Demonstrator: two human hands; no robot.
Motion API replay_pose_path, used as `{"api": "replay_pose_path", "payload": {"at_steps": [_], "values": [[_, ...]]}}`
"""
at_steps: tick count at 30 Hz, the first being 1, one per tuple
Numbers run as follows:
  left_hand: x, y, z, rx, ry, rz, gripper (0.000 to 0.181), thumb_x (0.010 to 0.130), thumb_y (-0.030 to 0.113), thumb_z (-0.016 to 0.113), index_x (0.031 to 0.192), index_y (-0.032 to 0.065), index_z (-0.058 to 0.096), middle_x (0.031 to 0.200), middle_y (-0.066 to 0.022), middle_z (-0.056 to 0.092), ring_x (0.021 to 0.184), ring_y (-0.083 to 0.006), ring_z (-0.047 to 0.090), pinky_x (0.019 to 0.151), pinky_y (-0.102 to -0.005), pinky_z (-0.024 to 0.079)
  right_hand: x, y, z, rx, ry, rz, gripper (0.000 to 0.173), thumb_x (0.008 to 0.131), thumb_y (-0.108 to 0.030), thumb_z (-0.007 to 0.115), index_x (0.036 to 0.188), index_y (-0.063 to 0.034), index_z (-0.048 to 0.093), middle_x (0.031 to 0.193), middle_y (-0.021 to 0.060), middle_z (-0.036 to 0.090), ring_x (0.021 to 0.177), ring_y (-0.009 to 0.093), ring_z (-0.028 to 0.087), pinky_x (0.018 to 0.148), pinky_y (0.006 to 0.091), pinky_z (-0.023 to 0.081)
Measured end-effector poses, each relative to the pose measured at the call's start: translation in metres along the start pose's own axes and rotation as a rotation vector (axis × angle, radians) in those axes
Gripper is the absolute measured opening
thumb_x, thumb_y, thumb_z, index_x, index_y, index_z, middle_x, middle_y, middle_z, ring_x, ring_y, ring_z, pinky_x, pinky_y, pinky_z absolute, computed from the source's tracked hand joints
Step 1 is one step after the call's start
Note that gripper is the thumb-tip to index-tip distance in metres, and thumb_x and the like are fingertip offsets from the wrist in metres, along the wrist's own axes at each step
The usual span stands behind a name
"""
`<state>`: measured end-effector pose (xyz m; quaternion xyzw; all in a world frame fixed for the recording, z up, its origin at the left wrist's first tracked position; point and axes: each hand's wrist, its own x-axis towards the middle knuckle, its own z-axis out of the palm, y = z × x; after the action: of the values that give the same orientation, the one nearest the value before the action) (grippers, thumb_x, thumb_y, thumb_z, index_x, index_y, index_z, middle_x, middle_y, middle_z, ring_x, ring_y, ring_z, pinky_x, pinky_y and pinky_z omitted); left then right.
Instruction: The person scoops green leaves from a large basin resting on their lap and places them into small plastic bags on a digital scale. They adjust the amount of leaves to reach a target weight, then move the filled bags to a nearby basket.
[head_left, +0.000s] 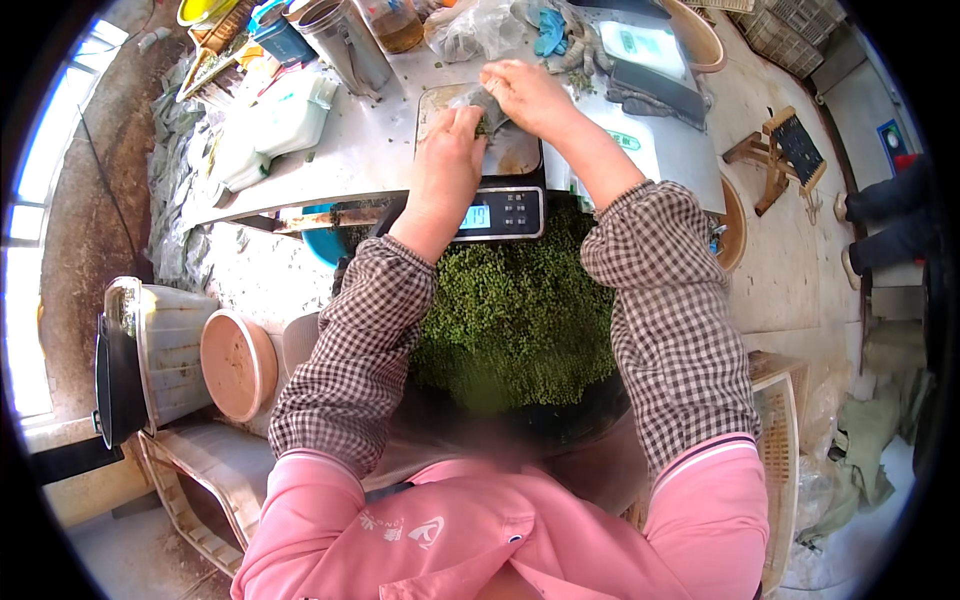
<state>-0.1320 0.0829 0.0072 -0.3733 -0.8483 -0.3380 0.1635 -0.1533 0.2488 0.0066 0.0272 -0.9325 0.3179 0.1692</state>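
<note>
A small clear plastic bag (496, 114) with some green bits inside rests over the metal pan (517, 159) of a digital scale. My left hand (452, 142) holds the bag's near left side with curled fingers. At its far edge, the fingertips of my right hand (529, 94) pinch the film. The scale's lit display (475, 217) is partly covered by my left wrist. Below the scale, close to my body, a dark tub (611, 401) holds a heap of small green peppercorn-like berries (517, 315).
Stacked printed bags (289, 124), a metal canister (345, 49) and a blue glove (551, 34) lie on the metal table (360, 169). A pink basin (238, 365) stands at left. Right are a folding stool (784, 157) and a person's legs (892, 210).
</note>
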Motion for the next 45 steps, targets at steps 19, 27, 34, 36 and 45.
{"api": "replay_pose_path", "payload": {"at_steps": [19,27,34,36,45], "values": [[-0.050,0.023,-0.041,0.132,-0.033,0.176,0.029,0.078,-0.006,0.058,0.106,-0.0008,0.058,0.115,-0.0194,0.054,0.097,-0.0362,0.056,0.081,-0.0395,0.048,-0.036,-0.023,0.006,0.552,0.030,0.098,0.047,0.096,-0.040,0.041,0.116,-0.0023,0.060,0.117,0.0137,0.061,0.113,0.023,0.053,0.097,0.0309,0.037],[-0.100,0.036,-0.077,-0.002,-0.143,-0.086,0.018,0.080,0.002,0.061,0.097,0.0051,0.061,0.091,-0.0119,0.060,0.072,-0.0323,0.061,0.062,-0.0364,0.050,-0.180,-0.053,-0.041,0.713,0.246,0.493,0.033,0.097,-0.025,0.043,0.107,-0.0009,0.063,0.100,0.0097,0.067,0.091,0.015,0.061,0.077,0.0271,0.046],[-0.074,0.023,-0.063,0.082,0.095,-0.237,0.031,0.076,0.010,0.069,0.104,0.0039,0.058,0.096,-0.0109,0.055,0.083,-0.0235,0.058,0.066,-0.0344,0.047,-0.312,-0.064,0.029,0.861,0.135,0.828,0.034,0.096,-0.027,0.045,0.112,0.0000,0.059,0.099,0.0080,0.067,0.085,0.012,0.061,0.068,0.0243,0.047],[-0.042,0.018,-0.056,0.164,0.170,0.016,0.037,0.077,0.012,0.066,0.112,0.0070,0.056,0.112,-0.0148,0.050,0.095,-0.0300,0.055,0.075,-0.0415,0.047,-0.316,-0.060,0.038,0.802,0.142,0.764,0.031,0.096,-0.023,0.046,0.112,-0.0005,0.059,0.098,0.0064,0.067,0.082,0.011,0.061,0.067,0.0236,0.046],[-0.021,0.001,-0.078,0.261,-0.404,0.005,0.021,0.079,0.003,0.055,0.099,0.0040,0.062,0.087,-0.0178,0.061,0.082,-0.0356,0.059,0.072,-0.0394,0.047,-0.311,-0.052,0.041,0.754,0.232,0.706,0.026,0.095,-0.019,0.048,0.110,-0.0006,0.060,0.093,0.0056,0.067,0.079,0.010,0.060,0.066,0.0235,0.046]]}}
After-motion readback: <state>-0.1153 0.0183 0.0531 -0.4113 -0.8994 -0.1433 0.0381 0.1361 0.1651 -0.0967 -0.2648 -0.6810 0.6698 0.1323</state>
